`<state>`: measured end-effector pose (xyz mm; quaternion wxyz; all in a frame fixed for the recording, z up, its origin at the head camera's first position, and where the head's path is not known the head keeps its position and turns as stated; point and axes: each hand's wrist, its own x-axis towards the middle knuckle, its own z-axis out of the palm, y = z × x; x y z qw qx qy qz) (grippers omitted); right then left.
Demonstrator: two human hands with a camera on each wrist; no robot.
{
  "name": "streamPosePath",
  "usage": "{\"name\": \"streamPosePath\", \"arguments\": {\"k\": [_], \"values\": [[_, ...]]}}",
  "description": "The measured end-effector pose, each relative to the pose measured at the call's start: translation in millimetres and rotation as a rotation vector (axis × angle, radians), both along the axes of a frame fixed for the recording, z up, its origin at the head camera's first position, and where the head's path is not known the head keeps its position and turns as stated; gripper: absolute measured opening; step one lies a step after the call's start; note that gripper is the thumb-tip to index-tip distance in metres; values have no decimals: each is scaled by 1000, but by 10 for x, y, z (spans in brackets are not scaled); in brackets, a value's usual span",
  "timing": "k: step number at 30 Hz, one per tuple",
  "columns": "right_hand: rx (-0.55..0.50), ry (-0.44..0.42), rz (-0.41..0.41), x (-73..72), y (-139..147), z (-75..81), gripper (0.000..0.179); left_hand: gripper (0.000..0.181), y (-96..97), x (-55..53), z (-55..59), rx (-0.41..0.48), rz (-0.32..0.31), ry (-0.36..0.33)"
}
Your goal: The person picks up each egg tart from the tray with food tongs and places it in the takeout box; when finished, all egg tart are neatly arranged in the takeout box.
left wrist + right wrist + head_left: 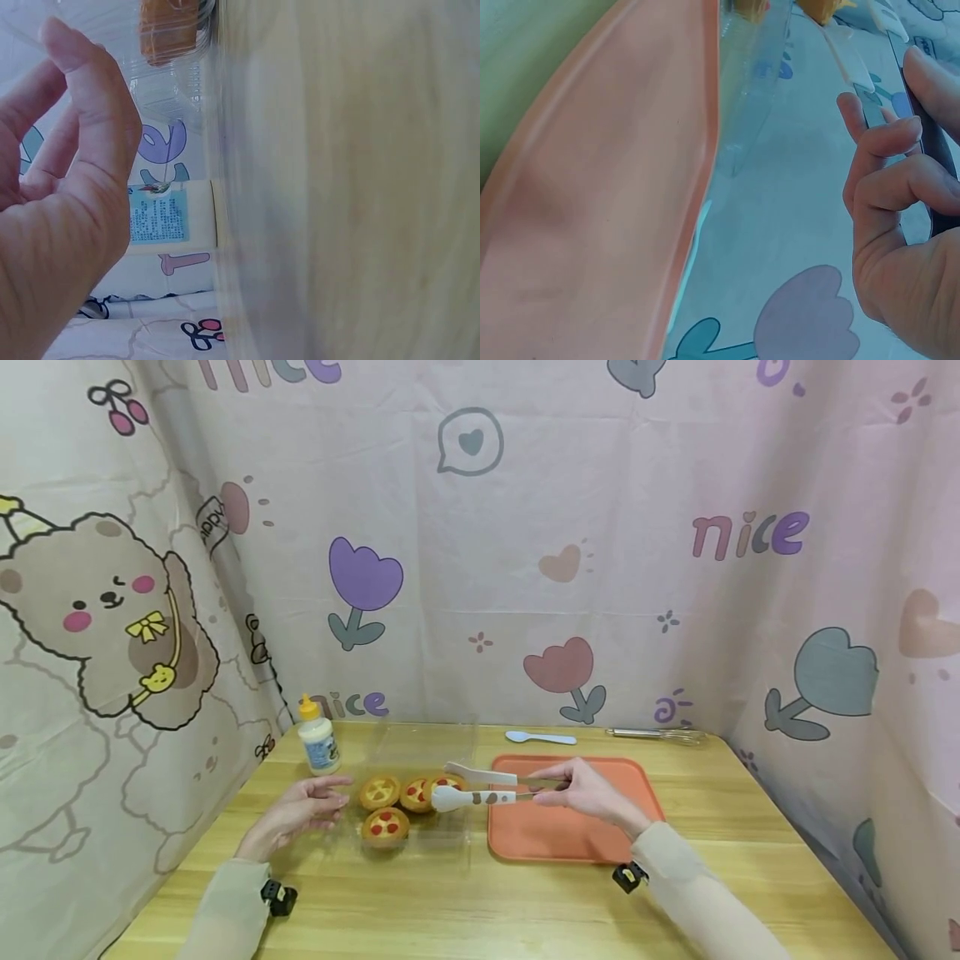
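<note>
Tongs (491,797) clamped in right hand (588,793), tips apart at the rightmost tart (446,782) in the box (438,835), contact unclear; left hand (303,808) relaxed, empty, beside the box. Probably best to squeeze gently, then lift above the wall. Rimmed tray (562,831) close right; open worktop (525,910) in front.

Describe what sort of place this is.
Probably a makeshift filming or practice corner for handling food, though that is a guess: printed cloth hangs behind and on both sides of a wooden table, with small tarts and an orange tray within reach.
</note>
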<state>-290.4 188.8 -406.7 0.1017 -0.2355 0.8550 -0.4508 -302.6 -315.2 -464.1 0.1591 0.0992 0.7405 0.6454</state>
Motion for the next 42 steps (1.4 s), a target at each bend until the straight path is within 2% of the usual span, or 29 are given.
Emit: {"name": "streamPosePath", "arguments": {"k": [7,15,20,23,30,38,42], "values": [[-48,-46,26,-7,-54,-22,33,55,2,21,18,-1,6,-10],[7,11,36,-28,-81,-40,39,65,34,-33,18,-26,33,-22],[12,-13,55,-50,-114,-76,37,62,50,-51,31,-16,22,-12],[26,5,88,-68,-137,-70,35,60,42,-42,34,-10,14,-9],[91,81,140,-129,-191,28,29,60,10,-18,22,3,13,-26],[168,54,138,-176,-251,230,24,61,24,-4,48,-6,13,-19],[222,76,144,-199,-306,339,24,59,29,5,57,-11,25,-20]]}}
